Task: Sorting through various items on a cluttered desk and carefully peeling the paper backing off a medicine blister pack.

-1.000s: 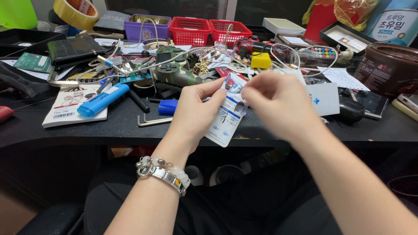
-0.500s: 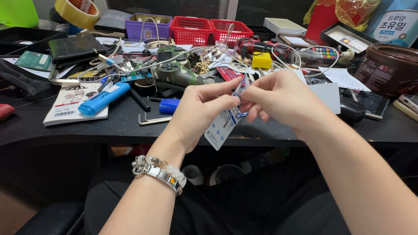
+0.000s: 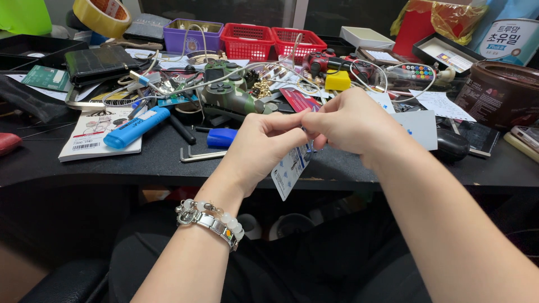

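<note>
Wrist: one bracelet of pale beads and metal links (image 3: 210, 220), nearest the camera, on the left arm.
Grip: left hand (image 3: 259, 147) and right hand (image 3: 351, 126) meet thumb to finger, both pinched onto the top edge of one small white-and-blue packet (image 3: 291, 167).
Packet: it hangs down and tilts left below the pinch, in the air over the near rim of the black desk (image 3: 84, 168), touching nothing else.
Risk: both hands bear on one narrow edge, so a hard pull could, I judge, rip the packet unevenly or spill what is in it into the dark gap under the desk; what it contains cannot be told.
Left of the grip: one hex key (image 3: 199, 154), one blue marker (image 3: 136, 128), one booklet (image 3: 92, 138) under the marker.
Just behind the grip: one camouflage game controller (image 3: 227, 92), tangled in white cables; one yellow block (image 3: 337, 80).
Right of the grip: one brown tub (image 3: 501, 92).
Farthest back: two red baskets (image 3: 246, 40), one purple basket (image 3: 192, 35), one roll of yellow tape (image 3: 101, 15).
</note>
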